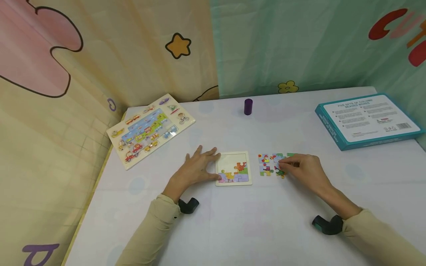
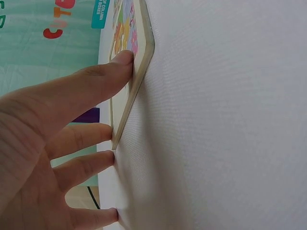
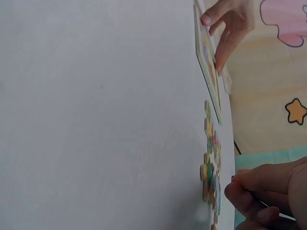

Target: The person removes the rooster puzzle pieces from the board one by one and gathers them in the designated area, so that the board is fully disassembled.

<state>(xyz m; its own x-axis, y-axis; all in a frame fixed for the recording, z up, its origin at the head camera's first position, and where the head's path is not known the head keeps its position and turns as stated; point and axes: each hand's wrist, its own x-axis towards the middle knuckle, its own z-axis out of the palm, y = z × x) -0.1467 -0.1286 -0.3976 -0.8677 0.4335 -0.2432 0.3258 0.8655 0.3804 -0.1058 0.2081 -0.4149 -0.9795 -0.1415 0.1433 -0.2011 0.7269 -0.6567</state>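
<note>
From afar I see left hand (image 1: pixel 199 167) spread, touching puzzle tray (image 1: pixel 229 162) at nine o'clock; right hand (image 1: pixel 305 170), fingertips together, over loose pieces (image 1: pixel 264 159), tray's three o'clock, cannot tell if pinching one; purple cylinder (image 1: pixel 248 106) beyond, near twelve

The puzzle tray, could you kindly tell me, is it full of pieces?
No, the puzzle tray is bare at its upper left, above the fitted pieces.
</note>
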